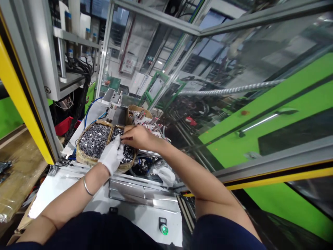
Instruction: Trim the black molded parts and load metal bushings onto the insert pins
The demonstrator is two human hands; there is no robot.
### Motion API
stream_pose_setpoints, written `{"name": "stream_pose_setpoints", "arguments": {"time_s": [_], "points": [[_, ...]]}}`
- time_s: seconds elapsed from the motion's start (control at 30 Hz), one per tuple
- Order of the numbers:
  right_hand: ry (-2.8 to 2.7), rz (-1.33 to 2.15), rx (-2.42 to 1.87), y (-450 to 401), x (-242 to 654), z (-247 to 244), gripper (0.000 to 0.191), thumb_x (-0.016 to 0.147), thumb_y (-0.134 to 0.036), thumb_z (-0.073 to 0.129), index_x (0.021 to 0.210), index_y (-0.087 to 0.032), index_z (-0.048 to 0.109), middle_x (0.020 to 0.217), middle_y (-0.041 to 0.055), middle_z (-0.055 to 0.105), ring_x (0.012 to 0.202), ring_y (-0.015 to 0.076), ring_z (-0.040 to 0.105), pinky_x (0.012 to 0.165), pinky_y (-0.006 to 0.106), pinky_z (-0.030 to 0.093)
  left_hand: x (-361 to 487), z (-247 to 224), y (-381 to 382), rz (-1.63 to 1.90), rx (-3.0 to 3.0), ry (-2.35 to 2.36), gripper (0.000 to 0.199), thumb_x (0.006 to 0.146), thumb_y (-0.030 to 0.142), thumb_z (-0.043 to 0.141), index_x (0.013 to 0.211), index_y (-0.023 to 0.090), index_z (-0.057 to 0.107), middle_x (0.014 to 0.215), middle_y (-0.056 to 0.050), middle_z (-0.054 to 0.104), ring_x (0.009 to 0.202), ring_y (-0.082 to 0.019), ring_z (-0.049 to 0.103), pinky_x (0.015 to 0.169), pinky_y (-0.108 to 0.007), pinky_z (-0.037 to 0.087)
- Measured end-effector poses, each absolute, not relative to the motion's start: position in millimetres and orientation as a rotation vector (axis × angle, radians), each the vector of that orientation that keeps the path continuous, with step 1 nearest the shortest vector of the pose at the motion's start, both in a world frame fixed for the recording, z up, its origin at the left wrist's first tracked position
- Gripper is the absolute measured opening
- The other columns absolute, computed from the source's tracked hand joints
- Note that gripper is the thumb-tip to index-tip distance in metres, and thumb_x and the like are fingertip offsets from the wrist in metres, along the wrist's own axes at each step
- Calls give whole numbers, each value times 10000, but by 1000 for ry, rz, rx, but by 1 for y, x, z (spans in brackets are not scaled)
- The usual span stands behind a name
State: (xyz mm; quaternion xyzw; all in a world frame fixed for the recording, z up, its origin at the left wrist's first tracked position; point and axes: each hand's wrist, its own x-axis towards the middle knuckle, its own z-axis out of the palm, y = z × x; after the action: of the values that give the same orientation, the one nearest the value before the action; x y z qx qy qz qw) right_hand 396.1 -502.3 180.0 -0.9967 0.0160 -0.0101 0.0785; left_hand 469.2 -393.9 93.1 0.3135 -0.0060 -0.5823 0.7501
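Two taped cardboard boxes stand side by side in front of me: the left box (90, 160) is full of small metal rings (93, 139), the right one holds small dark and shiny parts (128, 154). My left hand (112, 155), in a white glove, is over the divide between them, its fingers closed at the tips. Bare, my right hand (137, 137) reaches over the right box, fingers pinched together and meeting the left fingertips. Whatever is between the fingers is too small to make out.
Behind the boxes are another cardboard box (131, 119) and a metal fixture (114, 107). A white glove or cloth (166, 175) lies right of the boxes. A green-lit button (164, 229) is on the white table (145, 222). Clear panels in metal frames (156, 15) surround the bench.
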Motion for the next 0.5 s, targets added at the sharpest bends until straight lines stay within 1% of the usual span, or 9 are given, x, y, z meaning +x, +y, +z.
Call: {"name": "stream_pose_setpoints", "arguments": {"time_s": [0.03, 0.1, 0.13, 0.17, 0.2, 0.27, 0.37, 0.43, 0.5], "points": [[56, -40, -2999, -501, 397, 180, 149, 859, -238, 638, 910, -194, 770, 858, 40, 691, 792, 133, 612, 705, 235, 420, 468, 94, -393, -1270, 681, -4, 257, 932, 327, 564, 749, 156, 508, 515, 70, 472, 323, 3, 333, 297, -98, 212], [193, -57, -3048, -516, 396, 184, 172, 870, -253, 625, 947, -190, 765, 896, 42, 695, 813, 130, 615, 728, 229, 419, 467, 96, -390, -1266, 656, -6, 123, 936, 208, 545, 845, 131, 576, 615, 12, 596, 433, -21, 528, 399, -95, 413], [340, -63, -3095, -531, 394, 187, 191, 879, -271, 616, 975, -193, 761, 931, 45, 697, 832, 132, 614, 733, 229, 417, 467, 96, -388, -1264, 640, -15, 55, 915, 124, 544, 901, 115, 597, 697, -29, 657, 550, -52, 630, 521, -123, 517], [526, -72, -3147, -550, 392, 190, 205, 889, -275, 600, 990, -191, 758, 958, 53, 697, 849, 139, 611, 728, 232, 411, 467, 97, -386, -1263, 624, -31, 108, 882, 46, 541, 950, 100, 606, 785, -71, 699, 687, -91, 695, 667, -170, 575], [781, -74, -3210, -569, 389, 193, 223, 907, -284, 571, 1003, -205, 755, 1002, 57, 694, 876, 147, 607, 719, 236, 403, 467, 97, -385, -1263, 612, -49, 179, 848, -10, 538, 981, 88, 607, 859, -105, 720, 805, -127, 720, 793, -217, 585], [1032, -32, -3228, -607, 383, 194, 219, 895, -206, 557, 952, -165, 764, 1023, 104, 693, 908, 188, 604, 685, 260, 388, 467, 96, -383, -1267, 623, -72, 219, 824, -37, 539, 1001, 74, 602, 921, -142, 734, 902, -164, 723, 903, -260, 563], [1184, 106, -3213, -645, 375, 185, 167, 844, -154, 604, 855, -175, 770, 964, 97, 709, 889, 205, 612, 675, 265, 403, 468, 95, -382, -1280, 682, -71, 124, 888, 66, 546, 996, 71, 607, 930, -148, 735, 860, -160, 726, 852, -257, 574], [1238, 171, -3206, -657, 372, 177, 146, 852, -189, 618, 860, -198, 763, 968, 80, 712, 901, 208, 622, 701, 273, 436, 470, 95, -382, -1304, 723, -87, 92, 909, 146, 563, 948, 80, 615, 863, -122, 726, 740, -135, 718, 689, -214, 577], [1262, 219, -3203, -662, 372, 171, 146, 889, -240, 600, 920, -200, 736, 1019, 72, 701, 937, 199, 624, 767, 301, 480, 472, 94, -382, -1358, 755, -134, 137, 898, 232, 608, 887, 95, 617, 721, -57, 680, 553, -86, 650, 480, -154, 488]]}}
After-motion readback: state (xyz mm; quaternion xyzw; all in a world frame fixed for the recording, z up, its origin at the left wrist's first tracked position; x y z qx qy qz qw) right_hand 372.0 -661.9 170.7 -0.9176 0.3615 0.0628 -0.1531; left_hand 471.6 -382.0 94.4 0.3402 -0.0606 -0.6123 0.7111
